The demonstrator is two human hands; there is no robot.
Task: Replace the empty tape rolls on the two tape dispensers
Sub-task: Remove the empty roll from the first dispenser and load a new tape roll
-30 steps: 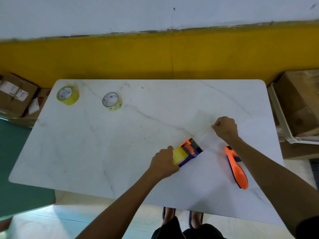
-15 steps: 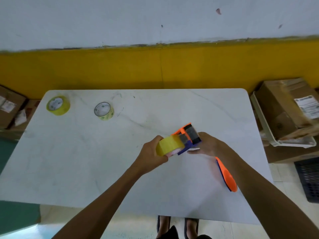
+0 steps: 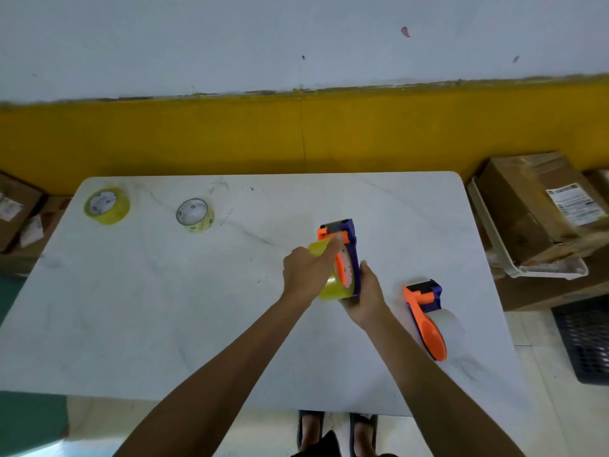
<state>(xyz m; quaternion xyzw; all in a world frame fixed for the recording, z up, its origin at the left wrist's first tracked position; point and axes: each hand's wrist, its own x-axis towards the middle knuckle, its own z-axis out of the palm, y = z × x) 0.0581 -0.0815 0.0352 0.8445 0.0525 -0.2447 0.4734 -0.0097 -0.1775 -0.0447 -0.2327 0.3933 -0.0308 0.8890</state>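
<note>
White marble-look table (image 3: 164, 308) with grey veining, rounded far corners, pushed close to a wall that is pale above and painted mustard yellow (image 3: 230, 136) below. Cardboard boxes (image 3: 534, 206) sit stacked to the right, one in a white tray, more cardboard on the left, and a dark crate (image 3: 586, 341) on the floor at the right edge. Now to the middle of the table: both hands are up on an orange-and-purple tape dispenser (image 3: 346, 252), lifted off the surface and standing on end, roller end toward the wall. The right hand (image 3: 364, 295) cups the lower body of it, fingers wrapped underneath. The left hand (image 3: 306, 272) is curled over a yellowish tape roll (image 3: 333, 285) seated on the dispenser's orange hub, index finger stretched up toward the roller where a yellow strip of tape leads. To the right, lying on its side on the table, a second dispenser (image 3: 425, 318), orange handle up, carrying a pale clear roll. Far left corner, two more rolls rest flat and well apart: a fat yellow roll (image 3: 107, 206) and a thinner roll (image 3: 195, 215) with a printed core.
</note>
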